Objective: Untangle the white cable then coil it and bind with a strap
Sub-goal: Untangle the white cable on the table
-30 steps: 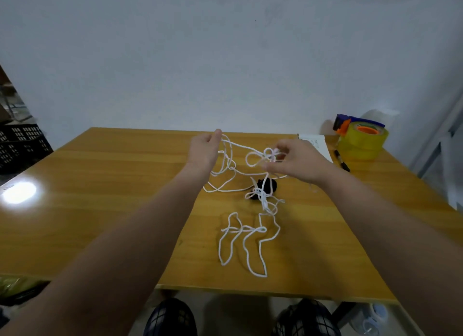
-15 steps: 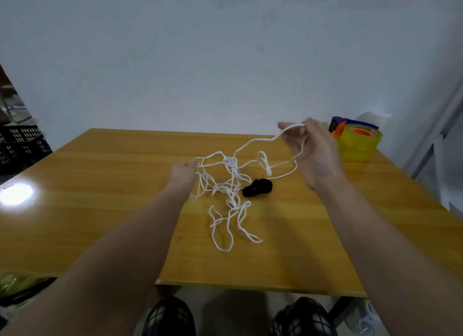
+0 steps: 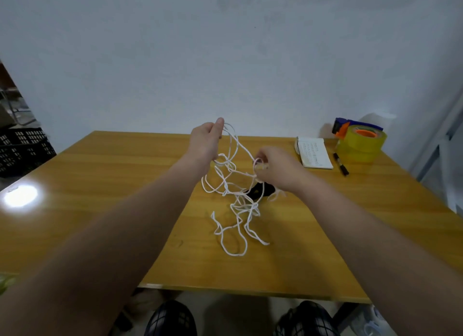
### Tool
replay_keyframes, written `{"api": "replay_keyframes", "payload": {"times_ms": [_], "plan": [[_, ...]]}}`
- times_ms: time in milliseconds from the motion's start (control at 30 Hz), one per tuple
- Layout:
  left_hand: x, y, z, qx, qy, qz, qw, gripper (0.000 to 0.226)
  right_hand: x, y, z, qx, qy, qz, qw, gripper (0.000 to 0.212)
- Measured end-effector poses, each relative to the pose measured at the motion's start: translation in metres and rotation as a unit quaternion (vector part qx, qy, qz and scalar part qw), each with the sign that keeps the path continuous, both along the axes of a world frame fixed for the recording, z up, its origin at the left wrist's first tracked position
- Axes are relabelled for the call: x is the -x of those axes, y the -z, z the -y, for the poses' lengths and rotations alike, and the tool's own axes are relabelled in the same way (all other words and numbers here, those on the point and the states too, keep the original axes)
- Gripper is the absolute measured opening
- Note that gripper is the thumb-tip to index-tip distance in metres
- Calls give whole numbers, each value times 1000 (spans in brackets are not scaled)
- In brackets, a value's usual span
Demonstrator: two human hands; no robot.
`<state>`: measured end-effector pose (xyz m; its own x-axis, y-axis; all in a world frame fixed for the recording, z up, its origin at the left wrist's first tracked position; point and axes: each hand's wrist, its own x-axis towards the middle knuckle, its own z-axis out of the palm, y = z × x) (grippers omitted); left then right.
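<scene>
You hold the thin white tangled cable [image 3: 244,205] up between your 2 hands over the yellow-brown wooden bench [image 3: 100,185].

Your left hand [image 3: 204,141] is raised highest, its thumb and fingers closed in a pinch on a loop at the top of the cable. Your right hand [image 3: 278,169] sits lower and to the right, fingers curled and pinching another strand. The cable drapes from one hand to the other, hangs in a knotted bunch below them, and its lowest loops lie on the bench nearer to you than either hand. A small black strap [image 3: 258,191] rests on the bench under the hanging bunch, just below your right hand. Well off to the right are a white notepad [image 3: 314,153], a black pen [image 3: 340,164] and a yellow tape roll on a blue and orange dispenser [image 3: 360,145].
</scene>
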<state>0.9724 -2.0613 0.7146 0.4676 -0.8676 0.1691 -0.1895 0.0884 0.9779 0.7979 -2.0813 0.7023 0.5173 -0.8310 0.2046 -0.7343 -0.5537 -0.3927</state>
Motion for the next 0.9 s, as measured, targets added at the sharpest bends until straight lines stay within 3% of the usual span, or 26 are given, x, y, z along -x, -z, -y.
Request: {"api": "replay_keyframes", "payload": {"times_ms": [100,200,300,400,600,733,833,900], "plan": [[0,1,2,-13,-15,-41,999,41,1,2,-1,-8,5,191,982,16],[4,15,5,-40,-14,-48,998,42,4,-2,-9,6,-21,366,930,6],[10,29,8,-71,-1,-19,997,41,6,-9,-16,-55,-83,462,881,6],[11,35,11,-85,-4,3,996,35,11,-13,-19,-166,-153,434,872,22],[9,30,19,-96,-24,38,994,31,26,-6,-27,-170,-179,445,861,30],[18,22,25,-77,-30,35,996,36,40,15,-13,-141,-59,517,842,33],[27,20,29,-35,-57,16,998,40,47,20,-5,-74,15,450,890,31],[29,15,29,0,-72,7,997,41,46,21,-5,-92,1,350,932,12]]}}
